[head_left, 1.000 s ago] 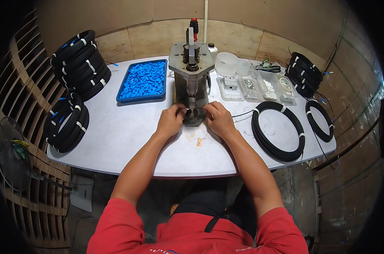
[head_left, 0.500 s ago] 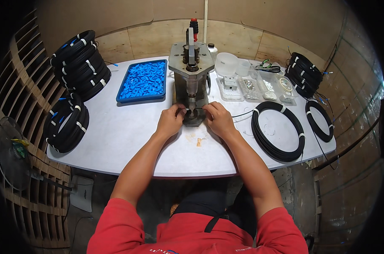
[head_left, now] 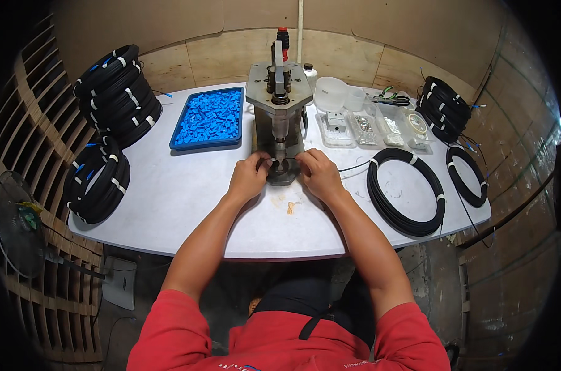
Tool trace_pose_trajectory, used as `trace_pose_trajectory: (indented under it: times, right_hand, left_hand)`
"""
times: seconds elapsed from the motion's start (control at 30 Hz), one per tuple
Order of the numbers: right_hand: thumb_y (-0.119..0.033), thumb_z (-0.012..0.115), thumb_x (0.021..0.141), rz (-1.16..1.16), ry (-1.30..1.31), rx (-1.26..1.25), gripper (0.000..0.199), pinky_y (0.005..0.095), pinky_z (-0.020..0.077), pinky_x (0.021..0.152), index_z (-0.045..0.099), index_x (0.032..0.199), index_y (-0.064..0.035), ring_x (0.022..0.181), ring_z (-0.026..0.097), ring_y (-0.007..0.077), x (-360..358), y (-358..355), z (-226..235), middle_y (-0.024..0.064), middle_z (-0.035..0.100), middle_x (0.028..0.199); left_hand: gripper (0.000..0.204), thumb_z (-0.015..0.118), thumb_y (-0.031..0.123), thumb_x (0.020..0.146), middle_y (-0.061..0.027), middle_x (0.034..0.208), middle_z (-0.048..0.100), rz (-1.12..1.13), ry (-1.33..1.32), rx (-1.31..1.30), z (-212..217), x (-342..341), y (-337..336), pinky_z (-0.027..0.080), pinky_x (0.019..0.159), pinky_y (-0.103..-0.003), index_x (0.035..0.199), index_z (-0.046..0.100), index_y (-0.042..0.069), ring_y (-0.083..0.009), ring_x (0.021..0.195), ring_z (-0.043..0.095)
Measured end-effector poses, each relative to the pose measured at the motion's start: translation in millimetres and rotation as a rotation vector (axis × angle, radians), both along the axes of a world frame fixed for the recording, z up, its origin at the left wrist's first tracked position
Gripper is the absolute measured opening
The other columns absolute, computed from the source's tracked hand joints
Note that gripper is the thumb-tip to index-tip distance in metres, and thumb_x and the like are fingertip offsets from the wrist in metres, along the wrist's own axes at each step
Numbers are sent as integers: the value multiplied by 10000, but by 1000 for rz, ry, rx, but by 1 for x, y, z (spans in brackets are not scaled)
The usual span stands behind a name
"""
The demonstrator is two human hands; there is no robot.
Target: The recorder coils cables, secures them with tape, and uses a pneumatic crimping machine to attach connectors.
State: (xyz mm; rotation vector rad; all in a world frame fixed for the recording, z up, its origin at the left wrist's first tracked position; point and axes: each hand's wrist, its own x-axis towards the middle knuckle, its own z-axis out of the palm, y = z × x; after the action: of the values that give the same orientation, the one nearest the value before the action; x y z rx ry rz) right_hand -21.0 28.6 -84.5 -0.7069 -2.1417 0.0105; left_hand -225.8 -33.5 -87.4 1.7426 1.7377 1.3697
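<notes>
A grey metal bench press point(head_left: 280, 93) stands in the middle of the table, its narrow ram coming down over a small base. At the left of that base is my left hand point(head_left: 250, 175), fingers pinched on something too small to make out. My right hand point(head_left: 320, 173) is closed at the right side, its fingertips on the end of a black cable point(head_left: 353, 167). This cable runs rightward to a large coil of black cable point(head_left: 406, 191) tied with white bands. Whatever lies between my fingertips under the ram is mostly hidden.
A blue tray point(head_left: 175, 145) full of small blue connectors sits left of the press. Stacked black coils stand at far left point(head_left: 116, 93) and far right point(head_left: 442, 111). Clear plastic containers point(head_left: 336, 137) with small parts, pliers point(head_left: 388, 97) and a white bottle point(head_left: 310, 75) are at the back right.
</notes>
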Motion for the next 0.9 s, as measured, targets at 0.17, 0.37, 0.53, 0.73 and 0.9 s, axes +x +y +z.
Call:
trace_pose_trajectory:
  times: [0.17,0.37,0.53,0.73,0.9]
  right_hand:
    - [-5,660,755,-3,0,1,212,379,524,704,648,951,-84,835,623,270,-1,-1,1,71,620,879]
    - [-11,666,757,-1,0,6,208,378,522,699,646,950,-85,828,621,271,-1,-1,1,70,619,873]
    - [-14,670,760,2,7,3,207,377,520,697,644,953,-84,825,620,270,-1,0,0,70,618,870]
    - [-16,669,764,6,8,8,199,378,519,697,641,949,-83,823,619,271,-1,-1,0,71,618,868]
    - [-25,671,774,7,18,0,176,380,516,696,639,937,-81,819,618,272,-2,-1,1,72,618,858]
  left_hand:
    - [200,599,144,899,-182,733,681,-5,-18,6,-1,-1,0,514,656,-366,1022,675,6,-294,677,684]
    - [227,599,140,915,-158,766,697,-14,21,-23,0,-1,0,517,656,-324,1056,656,-28,-214,674,674]
    - [226,596,137,915,-163,776,701,-17,7,-10,-1,-2,0,518,663,-327,1057,656,-29,-217,683,680]
    - [226,594,134,914,-161,778,702,-10,30,-27,0,-2,0,520,668,-328,1056,658,-30,-216,683,680]
    - [229,595,136,915,-159,772,700,-6,25,-35,0,-1,0,519,665,-326,1061,656,-30,-213,678,677]
